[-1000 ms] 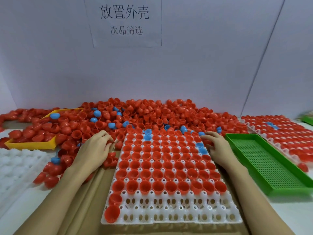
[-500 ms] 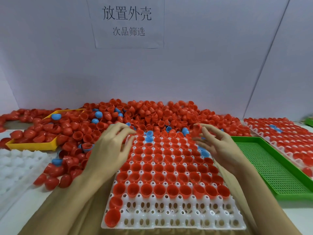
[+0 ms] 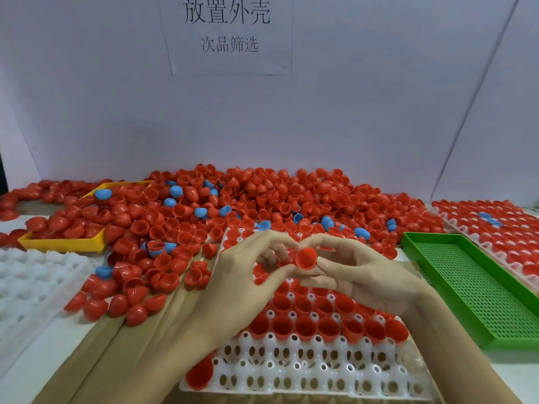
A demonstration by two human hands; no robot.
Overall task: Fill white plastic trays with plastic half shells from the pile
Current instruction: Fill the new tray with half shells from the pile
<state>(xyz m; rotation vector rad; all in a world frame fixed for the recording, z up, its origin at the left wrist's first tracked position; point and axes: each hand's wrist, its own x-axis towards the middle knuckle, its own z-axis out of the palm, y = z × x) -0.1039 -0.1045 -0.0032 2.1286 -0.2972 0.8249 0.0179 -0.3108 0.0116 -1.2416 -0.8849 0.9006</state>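
Both hands meet above the white tray (image 3: pixel 309 371). A single red half shell (image 3: pixel 305 258), open side toward the camera, sits between them: the left hand (image 3: pixel 242 275) pinches it with thumb and fingertips on its left rim, and the right hand (image 3: pixel 358 272) pinches its right side, remaining fingers loosely extended. The shell is held just above the tray's middle rows, apart from the pile.

The table (image 3: pixel 17 371) is white, with a brown cardboard sheet (image 3: pixel 96 357) under the tray. Behind the tray lies the pile of half shells (image 3: pixel 262 199), mostly red with scattered blue ones, reaching the rear wall. A yellow tray (image 3: pixel 61 243) at left is partly buried in shells; an unfilled white tray (image 3: pixel 32 281) lies at the far left edge. At right stand a green perforated tray (image 3: pixel 472 290) and, beyond it, a filled tray (image 3: pixel 495 225). A pale wall carries a paper sign (image 3: pixel 227 30) printed with Chinese characters.

The tray's far rows hold red shells seated open side up; its two nearest rows show bare white cells, except one red shell at the near left corner.
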